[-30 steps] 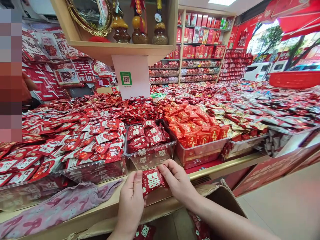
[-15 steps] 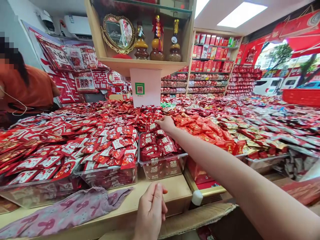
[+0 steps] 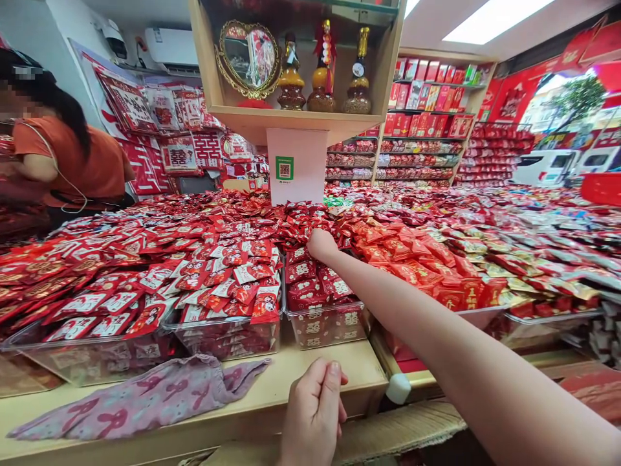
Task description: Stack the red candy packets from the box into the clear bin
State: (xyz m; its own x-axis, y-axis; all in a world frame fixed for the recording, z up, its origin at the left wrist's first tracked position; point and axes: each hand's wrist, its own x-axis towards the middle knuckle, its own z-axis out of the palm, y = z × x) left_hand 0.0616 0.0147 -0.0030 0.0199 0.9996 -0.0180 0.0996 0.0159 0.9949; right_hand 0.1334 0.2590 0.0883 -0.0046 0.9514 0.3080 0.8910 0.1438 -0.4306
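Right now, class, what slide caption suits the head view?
Right hand at the back of a clear bin of red packets, left hand curled, cloth on the ledge.

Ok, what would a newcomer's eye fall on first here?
Probably the red packets heaped from side to side, with the right hand at the back of the middle clear bin. Above, a gold-framed heart-shaped mirror stands left of three gourd-shaped bottles on a shelf.

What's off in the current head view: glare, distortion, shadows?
Head view: ceiling panel blown to white; head view: wide-angle look, right forearm widening toward the lower right corner; head view: left hand and right hand softly lit, no hard shadows on either.
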